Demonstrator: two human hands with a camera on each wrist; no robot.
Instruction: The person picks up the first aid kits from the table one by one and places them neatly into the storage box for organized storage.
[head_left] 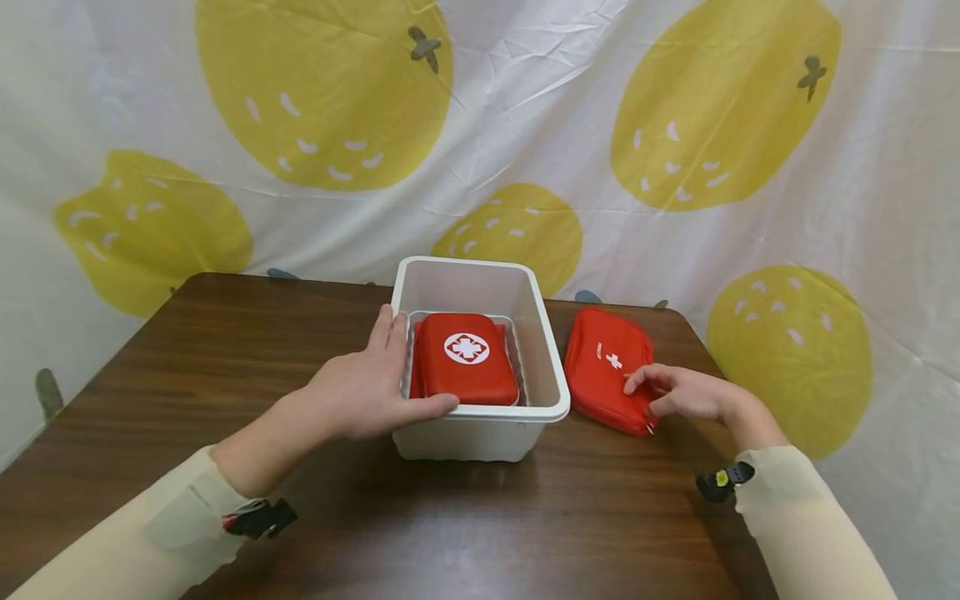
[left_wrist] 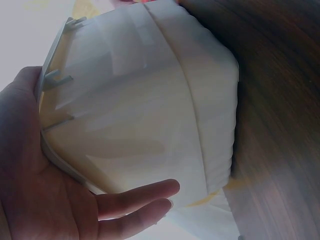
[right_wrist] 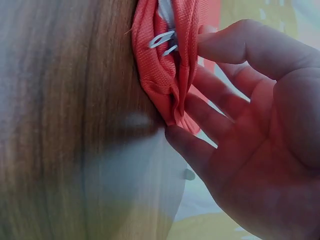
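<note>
A white plastic bin (head_left: 450,437) stands mid-table. Inside lies a red first-aid case (head_left: 442,375) with a round white cross emblem, partly covering another red item (head_left: 417,367). My left hand (head_left: 360,392) rests at the bin's near left corner, thumb along the front rim, straight fingers against the left side; the left wrist view shows fingers (left_wrist: 145,192) along the outer wall. Right of the bin, a flat red first-aid pouch (head_left: 600,375) with a small white cross lies on the table. My right hand (right_wrist: 240,125) holds its right edge, thumb and fingers bent over the fabric near a white zipper pull (right_wrist: 161,39).
The dark wood-grain table (head_left: 315,508) ends at a back edge close to a hanging white cloth (head_left: 517,100) with yellow fruit prints. A clear inner tray (head_left: 517,337) shows along the bin's inside. Both wrists wear dark straps over light sleeves.
</note>
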